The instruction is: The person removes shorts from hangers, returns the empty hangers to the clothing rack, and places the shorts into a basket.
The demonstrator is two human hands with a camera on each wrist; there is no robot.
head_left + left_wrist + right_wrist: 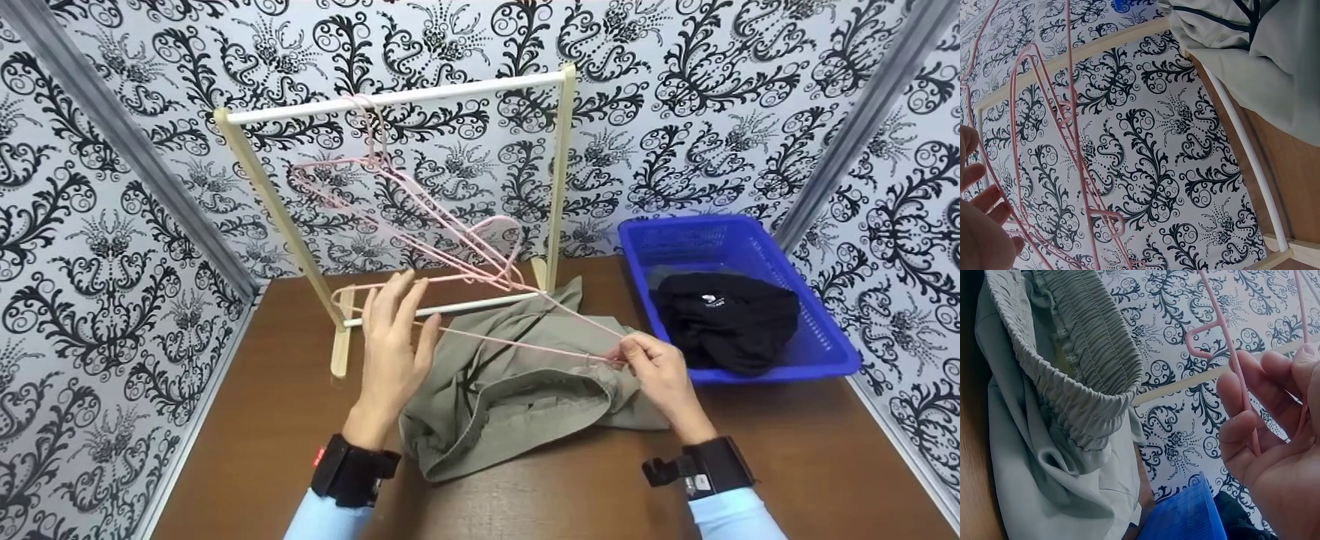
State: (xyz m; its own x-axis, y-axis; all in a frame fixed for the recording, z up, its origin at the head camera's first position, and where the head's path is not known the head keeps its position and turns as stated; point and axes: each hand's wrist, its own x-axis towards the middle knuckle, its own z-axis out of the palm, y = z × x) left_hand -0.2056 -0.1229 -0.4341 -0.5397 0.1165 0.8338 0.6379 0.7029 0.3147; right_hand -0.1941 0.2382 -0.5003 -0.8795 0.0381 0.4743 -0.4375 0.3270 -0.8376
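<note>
My right hand pinches one end of a pink clothes hanger, thumb and fingers around its narrow end. That hanger lies aslant above the table with its hook toward the rack. At its other end is my left hand, fingers loosely extended beside the wire, as the left wrist view also shows. Below the hanger, grey-green pants lie on the table, their waistband gaping toward me. Gathered elastic on the waistband shows close up in the right wrist view.
A small wooden rack with a white top rod stands behind, with pink hangers hooked on it. At the right, a blue basket holds a black garment. Patterned walls enclose the brown table.
</note>
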